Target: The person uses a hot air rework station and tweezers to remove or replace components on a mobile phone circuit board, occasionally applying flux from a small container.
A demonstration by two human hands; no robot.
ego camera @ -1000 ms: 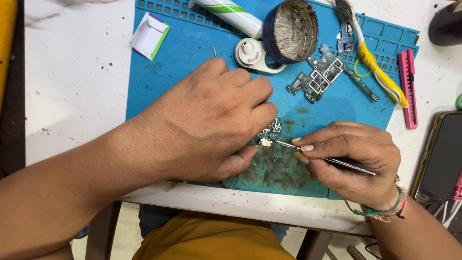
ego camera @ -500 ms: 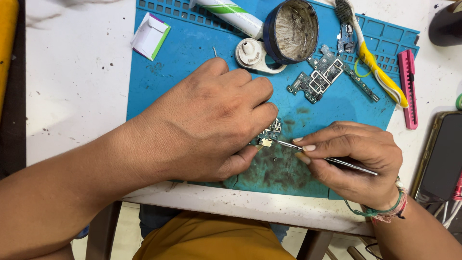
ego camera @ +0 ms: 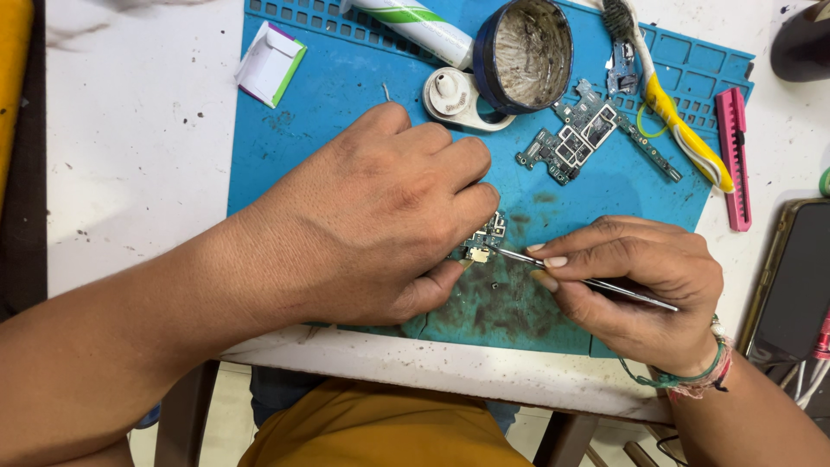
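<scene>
Small green circuit board (ego camera: 486,239): on blue silicone mat (ego camera: 346,104), pinned under left hand (ego camera: 380,216) fingertips; right hand (ego camera: 640,290) at 3 o'clock pinches slim metal tweezers (ego camera: 588,281), tips touching it. Unchanged from earlier.

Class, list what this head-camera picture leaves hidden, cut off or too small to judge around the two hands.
- Small board, head view: mostly hidden under the left hand.
- Tweezers: middle covered by right hand; what the tip touches is too small to tell.
- Phone: cut off by the right edge.
- Tube: top cut off by the upper edge.
</scene>
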